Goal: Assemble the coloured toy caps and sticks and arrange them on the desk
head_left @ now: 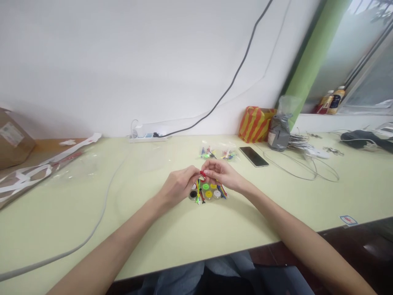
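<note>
My left hand (179, 183) and my right hand (223, 173) meet over the table, fingertips closed around a small red plastic piece (202, 174). Its exact kind is partly hidden by the fingers. Just below them lie several small round pieces with coloured centres: a black one (193, 194), a yellow one (208, 194), a white one (217, 194) and a green one (205, 187). Beside these are thin yellow-green strips (198, 197) on the left and blue strips (222, 191) on the right, near my right hand.
Clear bags of coloured parts (208, 152) lie behind the hands, with a phone (253, 156) to their right. A striped bag (255, 124), a grey bag (278, 133) and cables stand farther right. A power strip (147, 137) lies by the wall; a grey cable (102, 213) crosses the left side.
</note>
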### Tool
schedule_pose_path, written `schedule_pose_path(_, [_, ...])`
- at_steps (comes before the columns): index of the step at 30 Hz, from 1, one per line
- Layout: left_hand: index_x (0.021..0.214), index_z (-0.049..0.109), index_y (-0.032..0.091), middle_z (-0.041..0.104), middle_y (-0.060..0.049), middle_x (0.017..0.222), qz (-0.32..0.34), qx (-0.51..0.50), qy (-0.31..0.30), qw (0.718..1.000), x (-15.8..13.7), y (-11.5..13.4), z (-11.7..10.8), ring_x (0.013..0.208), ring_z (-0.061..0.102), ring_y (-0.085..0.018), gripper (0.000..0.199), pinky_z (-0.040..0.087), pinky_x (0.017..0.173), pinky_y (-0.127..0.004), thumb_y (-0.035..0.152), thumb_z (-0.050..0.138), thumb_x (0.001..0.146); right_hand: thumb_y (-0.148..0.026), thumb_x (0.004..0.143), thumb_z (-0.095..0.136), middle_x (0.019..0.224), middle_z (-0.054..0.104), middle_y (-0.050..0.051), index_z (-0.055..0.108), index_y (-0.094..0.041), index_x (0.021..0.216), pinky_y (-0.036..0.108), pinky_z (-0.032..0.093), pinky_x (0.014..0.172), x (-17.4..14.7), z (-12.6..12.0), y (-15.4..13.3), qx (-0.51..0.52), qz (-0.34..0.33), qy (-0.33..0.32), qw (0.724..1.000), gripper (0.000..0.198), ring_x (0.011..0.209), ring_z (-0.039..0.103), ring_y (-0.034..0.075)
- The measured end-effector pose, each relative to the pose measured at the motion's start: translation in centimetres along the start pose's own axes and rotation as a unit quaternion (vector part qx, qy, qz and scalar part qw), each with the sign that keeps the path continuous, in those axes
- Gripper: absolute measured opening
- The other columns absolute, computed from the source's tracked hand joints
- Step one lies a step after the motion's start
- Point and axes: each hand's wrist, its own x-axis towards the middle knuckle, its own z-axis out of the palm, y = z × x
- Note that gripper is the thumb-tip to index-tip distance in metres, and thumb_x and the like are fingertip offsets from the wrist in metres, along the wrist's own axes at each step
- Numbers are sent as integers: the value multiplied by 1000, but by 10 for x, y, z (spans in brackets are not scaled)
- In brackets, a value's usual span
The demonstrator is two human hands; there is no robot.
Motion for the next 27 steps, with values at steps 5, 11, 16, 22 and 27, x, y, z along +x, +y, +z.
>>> schedule_pose_path(5, [93, 58, 19, 63, 1, 78, -36, 19, 19, 999, -3, -16, 2, 62, 55, -10, 14, 41, 60, -22, 21, 46, 100, -30, 95, 56, 83, 67, 5, 63, -18, 91, 29, 45, 64, -19, -31, -16, -201, -25, 31, 979, 15, 72, 59, 17])
schedule_pose_path(11, [91, 61, 19, 58, 3, 69, -84, 16, 26, 996, -5, -26, 0, 58, 50, -10, 13, 39, 60, -22, 24, 50, 98, -15, 89, 53, 88, 73, 7, 67, -19, 87, 29, 43, 69, -63, -62, -35, -394, 125, -74, 907, 15, 80, 65, 20])
schedule_pose_path(16, [91, 61, 20, 57, 4, 67, -99, 12, -8, 995, -5, -22, 5, 58, 49, -10, 13, 38, 60, -22, 24, 50, 96, -15, 88, 55, 92, 74, 6, 68, -20, 89, 28, 41, 72, -73, -60, -32, -430, 152, -156, 876, 14, 84, 65, 21])
schedule_pose_path(22, [89, 62, 20, 53, 5, 63, -117, 20, -21, 993, -6, -27, 7, 56, 47, -10, 14, 37, 59, -22, 26, 51, 95, -17, 88, 56, 85, 71, 4, 63, -19, 87, 26, 37, 65, -60, -61, -18, -398, 121, -135, 899, 7, 75, 61, 17])
schedule_pose_path(27, [89, 61, 20, 53, 5, 63, -141, 13, -12, 990, -6, -31, 3, 56, 46, -10, 15, 37, 59, -22, 30, 51, 95, -19, 86, 59, 77, 66, 1, 55, -18, 79, 24, 34, 60, -58, -67, -8, -365, 111, -106, 918, 8, 66, 54, 14])
